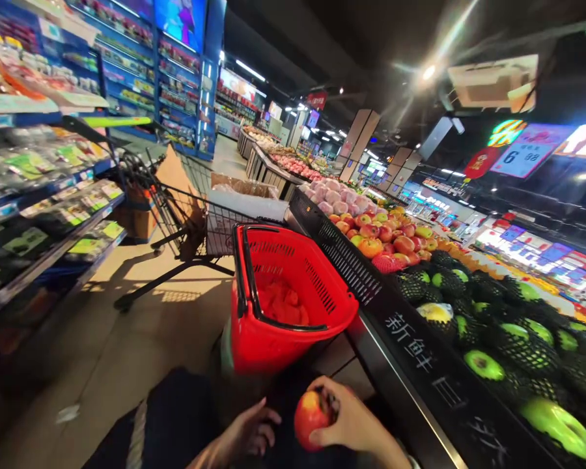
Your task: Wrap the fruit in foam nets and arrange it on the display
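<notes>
Evidently smooth-skinned: round red-yellow fruit (306, 420), near side, gripped in my right hand (346, 417). Likely light, firm, a bit slippery, prone to bruising; best cupped around its widest part. Dark patch by my fingers, perhaps leafy, hard to tell. Left hand (250, 431) open, unladen. Farther off, stiff slotted red plastic basket (278, 352); right, green fruit (483, 365) in black netting (537, 355).
</notes>
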`<move>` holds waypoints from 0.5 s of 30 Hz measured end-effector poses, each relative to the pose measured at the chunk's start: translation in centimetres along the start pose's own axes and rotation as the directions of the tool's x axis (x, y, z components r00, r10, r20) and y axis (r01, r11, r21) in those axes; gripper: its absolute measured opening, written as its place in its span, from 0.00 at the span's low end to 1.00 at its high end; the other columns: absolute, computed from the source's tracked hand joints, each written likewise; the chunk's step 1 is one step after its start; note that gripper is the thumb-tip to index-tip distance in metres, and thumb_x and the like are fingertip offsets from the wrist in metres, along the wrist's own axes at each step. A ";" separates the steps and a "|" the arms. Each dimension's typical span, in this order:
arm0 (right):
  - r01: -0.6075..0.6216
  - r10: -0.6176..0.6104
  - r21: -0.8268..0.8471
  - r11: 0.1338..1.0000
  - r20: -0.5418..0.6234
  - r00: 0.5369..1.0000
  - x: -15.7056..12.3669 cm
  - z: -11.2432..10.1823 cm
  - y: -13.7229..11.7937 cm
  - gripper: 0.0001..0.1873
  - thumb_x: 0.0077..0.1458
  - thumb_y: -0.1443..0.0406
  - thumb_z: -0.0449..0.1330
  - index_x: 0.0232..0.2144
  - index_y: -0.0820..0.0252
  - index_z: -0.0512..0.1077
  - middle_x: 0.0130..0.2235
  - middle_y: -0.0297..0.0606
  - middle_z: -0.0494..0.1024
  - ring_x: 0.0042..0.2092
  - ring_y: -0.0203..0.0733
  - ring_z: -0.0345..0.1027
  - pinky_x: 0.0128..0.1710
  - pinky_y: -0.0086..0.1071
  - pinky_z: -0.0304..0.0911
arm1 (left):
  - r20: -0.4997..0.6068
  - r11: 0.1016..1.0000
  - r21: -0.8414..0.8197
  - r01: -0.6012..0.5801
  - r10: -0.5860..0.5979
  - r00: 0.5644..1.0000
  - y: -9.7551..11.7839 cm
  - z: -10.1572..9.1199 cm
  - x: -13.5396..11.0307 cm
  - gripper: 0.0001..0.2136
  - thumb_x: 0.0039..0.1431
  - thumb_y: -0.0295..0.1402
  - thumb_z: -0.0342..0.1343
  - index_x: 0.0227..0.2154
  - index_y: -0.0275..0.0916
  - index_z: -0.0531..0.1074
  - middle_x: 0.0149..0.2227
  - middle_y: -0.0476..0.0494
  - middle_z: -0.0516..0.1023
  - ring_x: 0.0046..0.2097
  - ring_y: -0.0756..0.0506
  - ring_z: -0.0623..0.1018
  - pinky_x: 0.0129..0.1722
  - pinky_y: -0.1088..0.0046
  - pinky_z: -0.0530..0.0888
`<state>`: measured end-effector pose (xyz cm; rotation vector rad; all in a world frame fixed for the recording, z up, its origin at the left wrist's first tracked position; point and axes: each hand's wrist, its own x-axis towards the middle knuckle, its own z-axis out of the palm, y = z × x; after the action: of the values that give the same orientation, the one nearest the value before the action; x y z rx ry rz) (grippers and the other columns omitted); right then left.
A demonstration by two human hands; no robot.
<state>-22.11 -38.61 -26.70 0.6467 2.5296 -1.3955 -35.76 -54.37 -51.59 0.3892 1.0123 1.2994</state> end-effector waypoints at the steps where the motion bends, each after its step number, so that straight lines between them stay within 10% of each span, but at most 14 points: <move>1: -0.028 0.027 -0.091 0.995 -0.010 1.000 0.4 1.5 0.5 0.35 0.29 0.63 0.75 0.45 0.51 0.74 0.36 0.29 0.75 0.37 0.41 0.66 0.37 0.33 0.60 | 0.052 0.999 -0.045 0.018 -0.015 0.999 -0.3 0.0 -0.1 0.48 0.32 0.80 0.49 0.41 0.39 0.73 0.27 0.46 0.78 0.22 0.50 0.71 0.24 0.75 0.58; 7: -0.073 0.113 -0.434 0.898 0.068 0.991 3.1 9.5 3.0 0.40 0.27 0.58 0.77 0.48 0.45 0.75 0.48 0.36 0.79 0.50 0.56 0.72 0.52 0.42 0.64 | 0.235 0.996 -0.094 -0.001 0.023 0.972 -0.5 1.0 -2.2 0.40 0.27 0.69 0.66 0.34 0.38 0.77 0.29 0.47 0.79 0.27 0.49 0.73 0.28 0.74 0.64; 11: 0.061 0.112 -0.486 0.872 0.320 0.941 3.7 8.0 0.7 0.49 0.33 0.47 0.78 0.60 0.41 0.72 0.54 0.41 0.79 0.54 0.60 0.73 0.57 0.47 0.64 | 0.139 0.999 -0.023 -0.034 0.036 0.990 0.0 1.7 -2.9 0.24 0.26 0.48 0.73 0.27 0.38 0.77 0.30 0.49 0.77 0.32 0.49 0.72 0.34 0.74 0.67; 13: 0.234 0.031 -0.395 0.888 0.560 0.828 3.2 4.2 -2.7 0.49 0.41 0.44 0.74 0.65 0.43 0.67 0.55 0.42 0.80 0.54 0.59 0.75 0.56 0.45 0.66 | 0.108 0.997 0.041 -0.058 0.053 0.993 0.1 1.9 -2.7 0.21 0.30 0.45 0.71 0.29 0.39 0.77 0.31 0.49 0.77 0.33 0.47 0.72 0.35 0.71 0.67; 15: 0.267 0.004 -0.214 0.940 0.788 0.616 2.6 -0.8 -7.2 0.41 0.52 0.40 0.65 0.64 0.48 0.71 0.49 0.41 0.83 0.49 0.52 0.79 0.48 0.38 0.71 | 0.058 0.994 0.087 -0.073 0.068 0.996 0.0 1.9 -2.1 0.22 0.33 0.45 0.69 0.33 0.39 0.77 0.30 0.49 0.77 0.33 0.45 0.71 0.34 0.69 0.67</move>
<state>-27.69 -40.57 -21.76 -0.2163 1.9906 -0.9472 -34.10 -55.71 -49.73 0.5304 1.0205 1.3024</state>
